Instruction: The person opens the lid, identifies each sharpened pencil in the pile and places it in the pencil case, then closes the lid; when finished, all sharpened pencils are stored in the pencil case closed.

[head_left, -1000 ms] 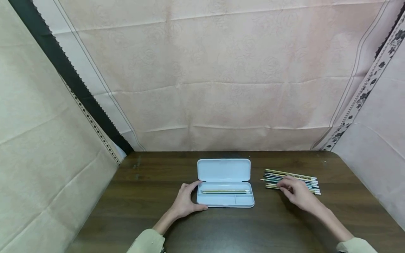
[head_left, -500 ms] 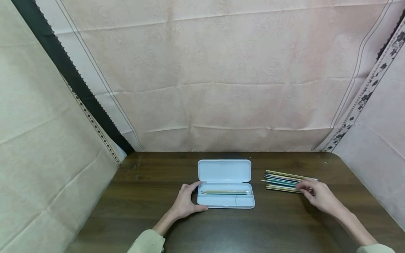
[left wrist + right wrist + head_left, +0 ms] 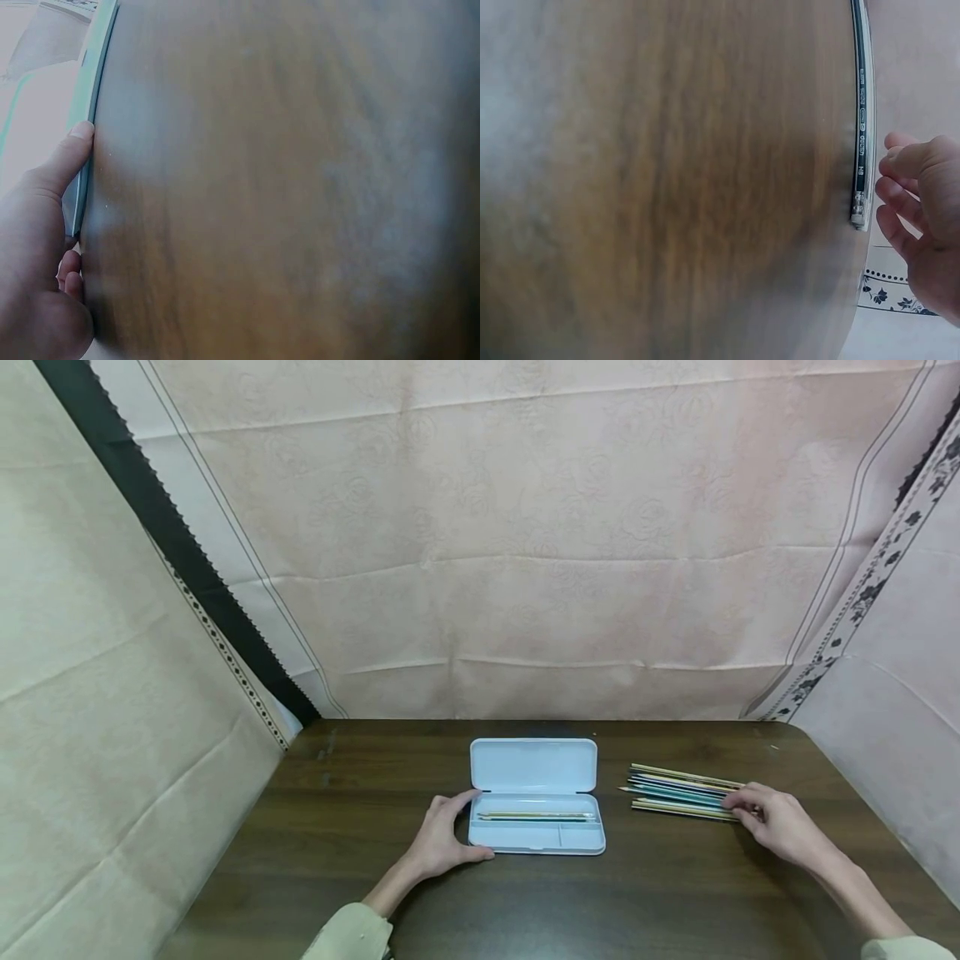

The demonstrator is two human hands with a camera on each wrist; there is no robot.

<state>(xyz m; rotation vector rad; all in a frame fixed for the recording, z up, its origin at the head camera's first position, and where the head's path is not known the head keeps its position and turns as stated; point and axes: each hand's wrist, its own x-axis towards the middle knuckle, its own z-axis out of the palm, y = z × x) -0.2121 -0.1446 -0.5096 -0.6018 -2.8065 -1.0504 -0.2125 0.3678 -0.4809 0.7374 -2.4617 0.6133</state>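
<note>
A light blue pencil case [image 3: 525,850] lies with its lid raised, and a couple of pencils [image 3: 536,817] rest in its long back compartment. My left hand [image 3: 442,839] holds the case's left end, thumb at the front edge and fingers at the back near the hinge. To the right, several pencils [image 3: 675,792] lie side by side in a loose bundle. My right hand [image 3: 772,822] is over their right ends, fingers loosely bent. In the right wrist view a dark pencil [image 3: 861,112] with a white eraser end lies beside the fingertips, and nothing shows between them.
Both things lie on a dark brown wooden table [image 3: 375,760]. A pale cloth wall [image 3: 525,568] rises behind the table's back edge, with further cloth panels on both sides. The case's small front compartments [image 3: 577,837] face me.
My right hand has slid right along the pencils, from their middle to their right ends. The pencils have stayed in place on the table. My left hand keeps its hold on the case.
</note>
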